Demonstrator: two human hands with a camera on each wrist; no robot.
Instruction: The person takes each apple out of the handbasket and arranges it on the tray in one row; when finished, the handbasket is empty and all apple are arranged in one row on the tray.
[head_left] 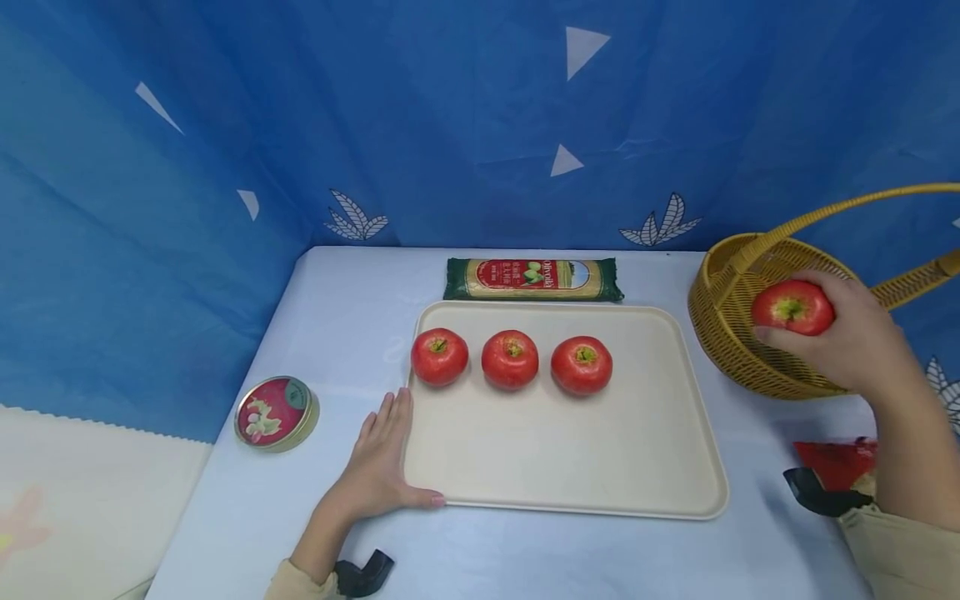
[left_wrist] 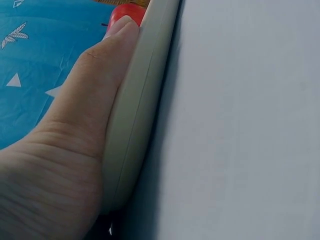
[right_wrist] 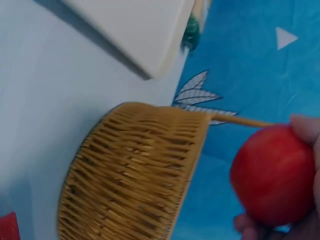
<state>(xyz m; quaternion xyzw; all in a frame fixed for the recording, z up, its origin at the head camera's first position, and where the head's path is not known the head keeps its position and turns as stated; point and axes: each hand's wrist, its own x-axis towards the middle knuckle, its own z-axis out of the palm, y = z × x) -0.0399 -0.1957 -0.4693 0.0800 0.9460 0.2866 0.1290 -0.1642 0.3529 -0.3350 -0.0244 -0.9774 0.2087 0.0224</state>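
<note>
My right hand grips a red apple over the mouth of a yellow wicker basket. In the right wrist view the apple is level with the basket's rim and apart from the weave. On the left, my left hand lies with straight, spread fingers along the near-left corner of a cream tray. Its thumb touches the near edge, and the left wrist view shows that thumb along the tray's side wall. Three red apples stand in a row across the tray's far half.
A green-ended pasta packet lies behind the tray. At the table's left is a round tin with a red lid. A red packet lies beside the right forearm, partly hidden. Blue patterned cloth hangs behind the table.
</note>
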